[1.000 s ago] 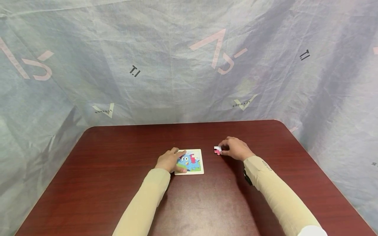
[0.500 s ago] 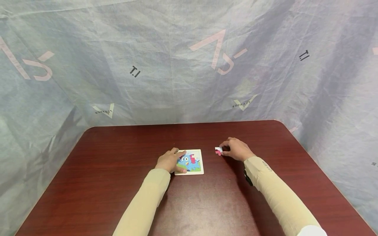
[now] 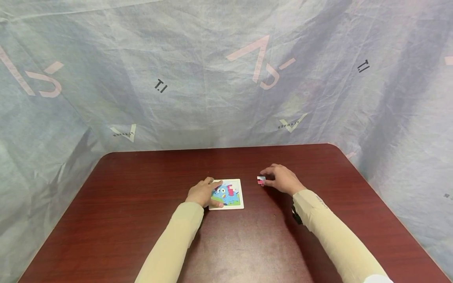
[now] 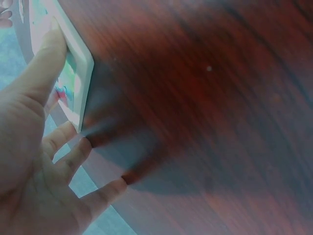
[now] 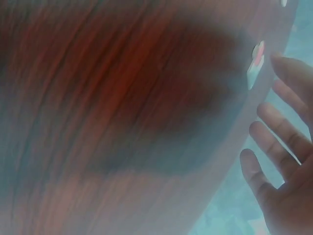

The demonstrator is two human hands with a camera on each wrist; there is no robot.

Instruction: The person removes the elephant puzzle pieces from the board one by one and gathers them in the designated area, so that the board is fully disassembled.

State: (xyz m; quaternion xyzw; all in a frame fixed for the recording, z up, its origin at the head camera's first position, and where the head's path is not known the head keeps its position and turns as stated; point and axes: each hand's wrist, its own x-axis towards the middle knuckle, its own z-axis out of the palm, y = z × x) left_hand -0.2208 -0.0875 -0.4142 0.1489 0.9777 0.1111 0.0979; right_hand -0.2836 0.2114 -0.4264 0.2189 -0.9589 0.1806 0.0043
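hidden: left part of the puzzle board (image 3: 241,194), covered by the left hand (image 3: 202,193), with more cropped at the top of the left wrist view
hard to read: loose puzzle piece (image 3: 260,179), tiny from the head, close to edge-on from the right wrist, pink and pale at least
cut off: both cream sleeves (image 3: 173,239) at the bottom; white rounded thing (image 3: 378,279) in the lower right corner, too cropped to name; pale sliver (image 5: 283,2) atop the right wrist view, same story
count: two hands, two sleeves, one board, one loose piece made out, one dark band (image 3: 296,216) at the right wrist, one reddish-brown table (image 3: 124,204)
board picture: blue creature with big eyes, green ground, pink patch, white notch at upper right
left grip: spread wide, thumb over the lower left of the picture, one finger over the upper left
right grip: fingers of the right hand (image 3: 282,180) apart and fairly straight, thumb right by the piece; contact impossible to tell
piece to grip: flat on the table, just beside the right thumb tip, well apart from the left hand, right of the board
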